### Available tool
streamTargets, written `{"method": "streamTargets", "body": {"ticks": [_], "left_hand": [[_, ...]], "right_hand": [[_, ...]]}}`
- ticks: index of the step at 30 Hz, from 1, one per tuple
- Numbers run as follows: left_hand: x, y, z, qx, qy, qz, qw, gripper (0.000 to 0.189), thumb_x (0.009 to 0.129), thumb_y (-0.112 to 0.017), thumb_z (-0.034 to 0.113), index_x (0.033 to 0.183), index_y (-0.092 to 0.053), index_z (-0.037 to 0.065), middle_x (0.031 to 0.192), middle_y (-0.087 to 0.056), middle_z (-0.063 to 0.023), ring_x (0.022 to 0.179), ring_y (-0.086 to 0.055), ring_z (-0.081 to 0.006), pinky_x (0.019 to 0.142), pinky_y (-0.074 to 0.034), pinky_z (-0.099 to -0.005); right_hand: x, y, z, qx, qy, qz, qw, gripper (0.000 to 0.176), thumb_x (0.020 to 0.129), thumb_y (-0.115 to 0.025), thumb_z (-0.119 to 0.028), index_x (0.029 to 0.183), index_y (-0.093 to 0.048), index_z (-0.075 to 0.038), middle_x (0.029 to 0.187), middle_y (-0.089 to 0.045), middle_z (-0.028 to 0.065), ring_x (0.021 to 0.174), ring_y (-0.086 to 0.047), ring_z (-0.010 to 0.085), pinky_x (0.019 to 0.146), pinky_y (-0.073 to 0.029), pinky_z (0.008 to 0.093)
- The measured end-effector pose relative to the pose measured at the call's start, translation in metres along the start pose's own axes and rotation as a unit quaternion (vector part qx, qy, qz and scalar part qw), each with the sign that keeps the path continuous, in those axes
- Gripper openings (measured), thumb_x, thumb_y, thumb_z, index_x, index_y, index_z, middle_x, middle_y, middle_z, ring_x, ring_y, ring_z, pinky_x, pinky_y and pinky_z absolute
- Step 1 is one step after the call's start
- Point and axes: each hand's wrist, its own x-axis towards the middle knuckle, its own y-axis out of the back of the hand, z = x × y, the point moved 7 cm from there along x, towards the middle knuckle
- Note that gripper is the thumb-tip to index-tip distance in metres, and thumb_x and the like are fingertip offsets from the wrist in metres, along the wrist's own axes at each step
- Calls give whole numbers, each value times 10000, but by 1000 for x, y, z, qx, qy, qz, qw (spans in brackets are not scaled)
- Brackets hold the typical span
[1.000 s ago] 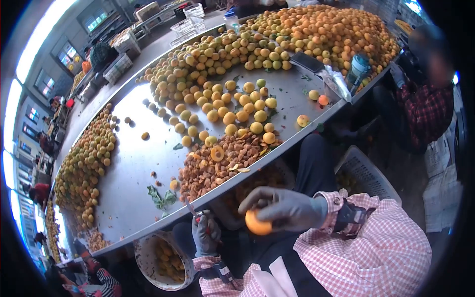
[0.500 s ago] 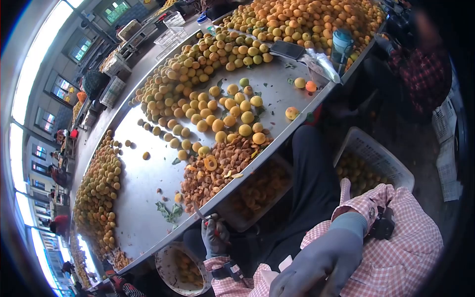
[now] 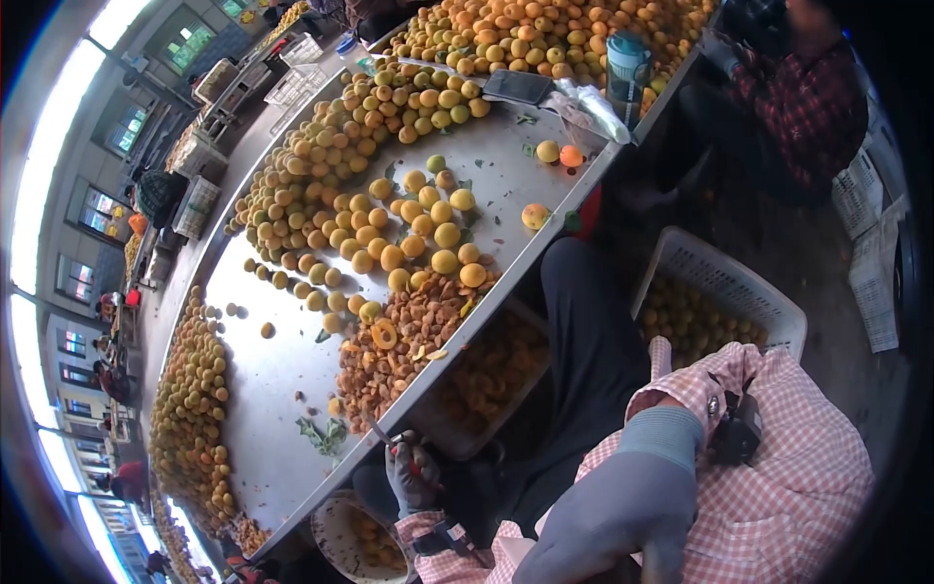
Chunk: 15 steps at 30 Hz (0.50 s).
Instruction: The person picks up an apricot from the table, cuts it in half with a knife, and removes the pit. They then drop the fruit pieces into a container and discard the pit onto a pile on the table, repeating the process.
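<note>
In the head view my left hand (image 3: 413,479), in a grey glove, is closed around a small knife (image 3: 377,430) beside the table's edge. Its thin blade points up and left; part of a red handle shows between the fingers. My right hand (image 3: 613,516), also gloved in grey, is bent in close to the camera at the bottom; its fingers are mostly hidden. Beyond the knife lies a pile of brown fruit stones (image 3: 404,336) with a cut apricot half (image 3: 384,334) on it. Loose apricots (image 3: 413,243) spread behind the pile on the metal table (image 3: 272,389).
Below the table edge stand a tub of cut fruit (image 3: 486,380) and a white bucket (image 3: 336,521). A white crate (image 3: 735,282) holding fruit is at right. A phone (image 3: 518,88) and a blue-lidded bottle (image 3: 628,73) lie farther back. Another person (image 3: 808,107) sits at upper right.
The view has shifted, so the table and fruit appear farther left and, at the back, higher. My left hand still grips the knife. My right hand stays near the camera.
</note>
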Motion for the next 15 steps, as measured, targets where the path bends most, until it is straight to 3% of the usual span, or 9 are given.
{"method": "streamTargets", "body": {"ticks": [5, 7, 11, 13, 15], "left_hand": [[-2, -4, 0, 23, -9, 13, 1000, 277, 941, -549, 309, 1060, -545, 58, 568, -454, 23, 376, -373, -67, 328, -286, -205], [-3, -3, 1, 15, -3, 7, 1000, 274, 943, -546, 307, 1062, -543, 60, 578, -461, 20, 380, -379, -68, 328, -289, -204], [-2, -3, 2, 0, -1, -8, 1000, 266, 949, -536, 299, 1067, -542, 61, 585, -465, 14, 381, -377, -69, 329, -289, -204], [-4, -6, 3, 15, -13, -5, 1000, 260, 952, -530, 292, 1075, -539, 62, 589, -466, 11, 383, -374, -70, 330, -287, -203], [-2, -6, 2, 8, -12, -16, 1000, 262, 952, -531, 292, 1077, -538, 61, 590, -467, 10, 384, -373, -69, 331, -286, -203]], "right_hand": [[4, -2, 3, 40, 23, -36, 998, 607, 671, -828, -388, 1038, -539, -1, 937, -591, 107, 851, -589, 229, 726, -462, 304], [6, 4, -5, 3, 105, -10, 994, 617, 669, -834, -370, 1056, -540, 10, 956, -598, 110, 852, -597, 222, 730, -469, 298], [7, 4, -2, 72, 120, 1, 990, 606, 683, -837, -314, 1084, -539, 28, 995, -606, 111, 871, -600, 190, 738, -478, 285], [7, 3, -2, 144, 70, -21, 987, 612, 699, -834, -260, 1130, -521, 42, 1026, -608, 113, 900, -591, 162, 753, -485, 273], [6, -4, 10, 191, 78, -4, 979, 616, 705, -830, -248, 1144, -510, 42, 1035, -607, 114, 904, -588, 158, 754, -487, 271]]}}
